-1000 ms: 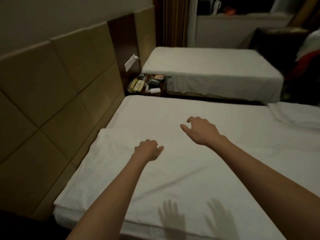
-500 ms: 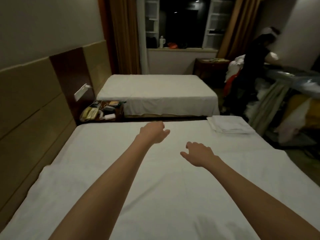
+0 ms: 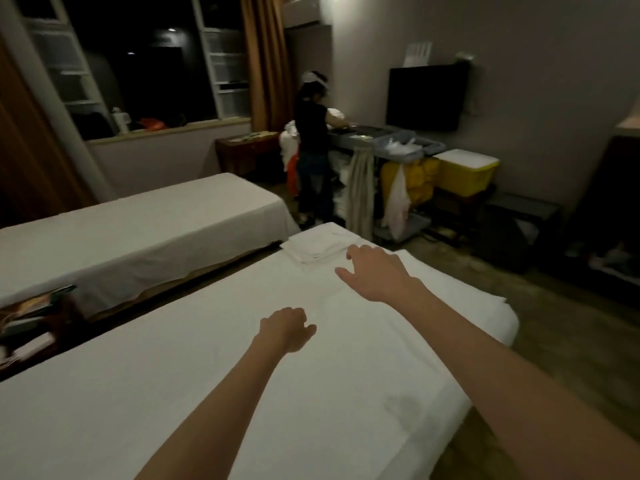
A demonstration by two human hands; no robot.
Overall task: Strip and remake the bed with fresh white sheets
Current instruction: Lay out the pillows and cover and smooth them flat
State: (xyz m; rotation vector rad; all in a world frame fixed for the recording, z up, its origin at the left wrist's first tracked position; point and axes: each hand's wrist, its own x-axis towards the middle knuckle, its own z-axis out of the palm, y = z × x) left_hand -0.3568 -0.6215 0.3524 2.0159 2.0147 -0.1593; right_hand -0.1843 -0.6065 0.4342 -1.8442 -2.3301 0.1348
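The near bed (image 3: 194, 382) is covered by a smooth white sheet and fills the lower half of the view. A stack of folded white linen (image 3: 313, 245) lies at its far corner. My right hand (image 3: 375, 271) reaches out over the sheet with fingers spread, just short of the stack and holding nothing. My left hand (image 3: 287, 329) hovers lower over the middle of the bed, fingers loosely curled, empty.
A second white bed (image 3: 138, 220) stands to the left across a narrow gap, with a cluttered nightstand (image 3: 31, 323) at the left edge. Another person (image 3: 311, 143) stands at a housekeeping cart (image 3: 398, 168) beyond the foot. A TV (image 3: 427, 97) hangs on the right wall.
My view has swung right from the headboard towards the foot of the bed. The right hand has gone forward to the folded linen; the left hand has dropped back.
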